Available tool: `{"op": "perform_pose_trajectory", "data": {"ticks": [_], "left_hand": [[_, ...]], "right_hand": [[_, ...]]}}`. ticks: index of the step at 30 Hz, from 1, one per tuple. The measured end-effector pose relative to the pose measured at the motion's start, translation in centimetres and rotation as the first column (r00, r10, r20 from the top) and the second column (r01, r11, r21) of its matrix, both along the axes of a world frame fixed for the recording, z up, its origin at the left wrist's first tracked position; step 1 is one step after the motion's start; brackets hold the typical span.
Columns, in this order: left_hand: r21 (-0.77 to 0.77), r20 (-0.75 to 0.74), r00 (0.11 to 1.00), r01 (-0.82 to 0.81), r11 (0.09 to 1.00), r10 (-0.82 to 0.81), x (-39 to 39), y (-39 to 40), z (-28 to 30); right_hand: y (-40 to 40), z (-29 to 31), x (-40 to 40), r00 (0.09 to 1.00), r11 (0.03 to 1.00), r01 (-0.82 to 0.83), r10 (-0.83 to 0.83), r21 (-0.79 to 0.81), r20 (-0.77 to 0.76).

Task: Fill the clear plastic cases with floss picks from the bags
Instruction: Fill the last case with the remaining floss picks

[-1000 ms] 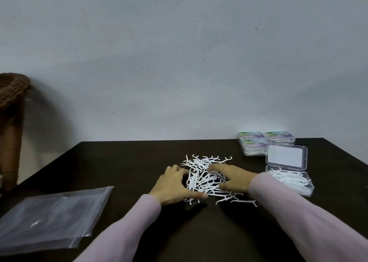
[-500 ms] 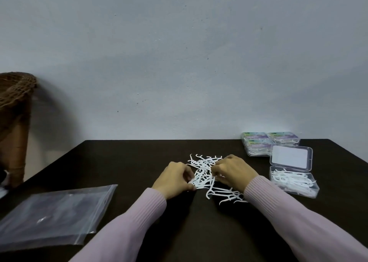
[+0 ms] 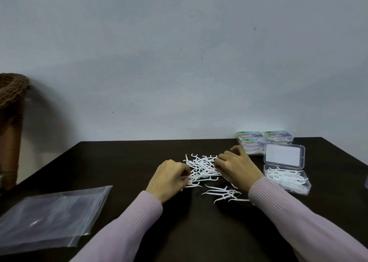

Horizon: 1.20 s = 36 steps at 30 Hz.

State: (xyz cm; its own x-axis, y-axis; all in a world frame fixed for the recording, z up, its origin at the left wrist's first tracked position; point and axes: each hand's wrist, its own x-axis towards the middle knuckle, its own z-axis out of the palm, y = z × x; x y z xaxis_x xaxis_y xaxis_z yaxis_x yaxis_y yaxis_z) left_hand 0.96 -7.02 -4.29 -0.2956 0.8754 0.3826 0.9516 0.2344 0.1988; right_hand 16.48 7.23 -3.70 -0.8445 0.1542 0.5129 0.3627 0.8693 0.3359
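A loose pile of white floss picks (image 3: 201,167) lies on the dark table between my hands. My left hand (image 3: 169,179) has its fingers curled and pinches a few picks at the pile's left edge. My right hand (image 3: 237,167) curls over the pile's right side, its fingertips among the picks. Several more picks (image 3: 223,193) lie scattered nearer to me. An open clear plastic case (image 3: 286,179) sits at the right, its base partly filled with picks and its lid (image 3: 283,155) folded back.
Closed, filled cases (image 3: 264,139) are stacked at the table's back right. Flat clear plastic bags (image 3: 49,216) lie at the front left. A brown wicker stand (image 3: 12,122) is beside the table's left edge. A pale wall is behind.
Both hands went from spread flat on the pile to curled, gathering picks. The right hand shifted slightly right and back; several picks were left behind near the front.
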Motion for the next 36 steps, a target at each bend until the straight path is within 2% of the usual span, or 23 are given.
{"op": "perform_pose_trajectory", "data": {"ticks": [5, 8, 13, 17, 21, 30, 33, 36], "left_hand": [[0.042, 0.013, 0.999, 0.039, 0.998, -0.04, -0.3, 0.3, 0.6], [0.072, 0.059, 0.996, 0.06, 0.996, -0.064, 0.0, 0.4, 1.6], [0.095, 0.192, 0.977, 0.075, 0.993, -0.092, 0.1, 0.5, 3.0], [0.096, 0.203, 0.974, 0.081, 0.992, -0.099, 0.2, 0.7, 4.0], [0.119, 0.222, 0.967, 0.099, 0.988, -0.124, 0.4, 0.9, 5.5], [0.242, 0.326, 0.916, 0.157, 0.958, -0.232, 1.6, 2.9, 6.7], [0.294, 0.413, 0.864, 0.174, 0.94, -0.289, 2.9, 4.2, 6.3], [0.326, 0.492, 0.807, 0.176, 0.929, -0.326, 4.2, 5.9, 5.6]], "right_hand": [[0.5, 0.2, 0.9, 0.991, 0.994, 0.063, -0.073, -0.089, -0.115], [0.7, 0.7, 1.6, 0.989, 0.976, 0.046, -0.074, -0.214, -0.127], [1.7, 1.4, 2.5, 0.972, 0.872, 0.03, -0.141, -0.489, -0.19], [2.5, 1.8, 3.3, 0.943, 0.769, -0.024, -0.194, -0.639, -0.269], [2.9, 2.5, 4.6, 0.917, 0.71, -0.092, -0.213, -0.698, -0.338], [3.7, 3.1, 7.8, 0.87, 0.563, -0.165, -0.304, -0.81, -0.388], [4.0, 3.4, 9.1, 0.822, 0.516, -0.199, -0.375, -0.833, -0.429], [4.6, 2.9, 10.2, 0.745, 0.42, -0.248, -0.494, -0.873, -0.449]]}}
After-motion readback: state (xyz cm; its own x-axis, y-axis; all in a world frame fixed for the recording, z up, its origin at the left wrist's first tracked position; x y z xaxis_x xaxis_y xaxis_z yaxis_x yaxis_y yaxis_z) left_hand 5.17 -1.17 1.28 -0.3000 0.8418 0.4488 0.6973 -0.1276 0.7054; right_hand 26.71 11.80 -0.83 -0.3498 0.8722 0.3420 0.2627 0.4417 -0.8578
